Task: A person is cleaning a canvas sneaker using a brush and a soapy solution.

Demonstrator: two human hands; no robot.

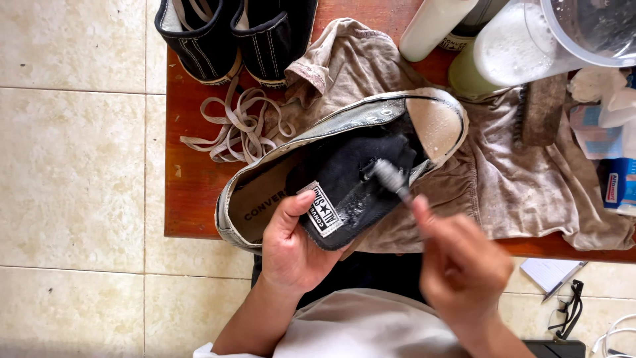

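The left hand (291, 248) has its grip tight on the tongue of a black shoe (344, 166); the shoe lies on a dirty cloth (517, 179) on the red table (192, 179); the right hand (464, 265) is blurry, but its grip is closed on a small brush (391, 178) whose head touches the soapy tongue; loose laces (235, 126) lie just beside the shoe; two more black shoes (232, 36) stand at the far edge.

Floor (73, 166): pale cream tiles w/ thin grout lines, bright even light. Reddish-brown wood bench (192, 199) stands on it, surface scuffed, front edge lit. No walls or windows in view.
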